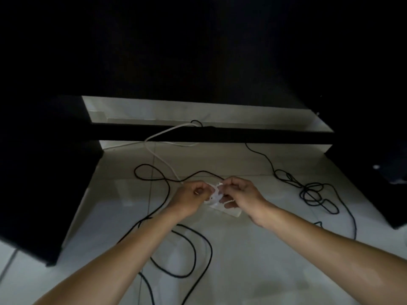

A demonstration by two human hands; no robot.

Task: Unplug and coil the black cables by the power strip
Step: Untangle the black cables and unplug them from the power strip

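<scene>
Fingers (pixel 199 190) of both hands pinch white cord (pixel 214 193), probably coiled; black cables (pixel 189 249) around.

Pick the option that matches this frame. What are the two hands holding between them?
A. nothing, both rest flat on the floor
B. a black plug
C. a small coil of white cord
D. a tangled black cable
C: the left hand and right hand both pinch a small coil of white cord above the power strip, while the black cables lie loose on the floor.
</scene>
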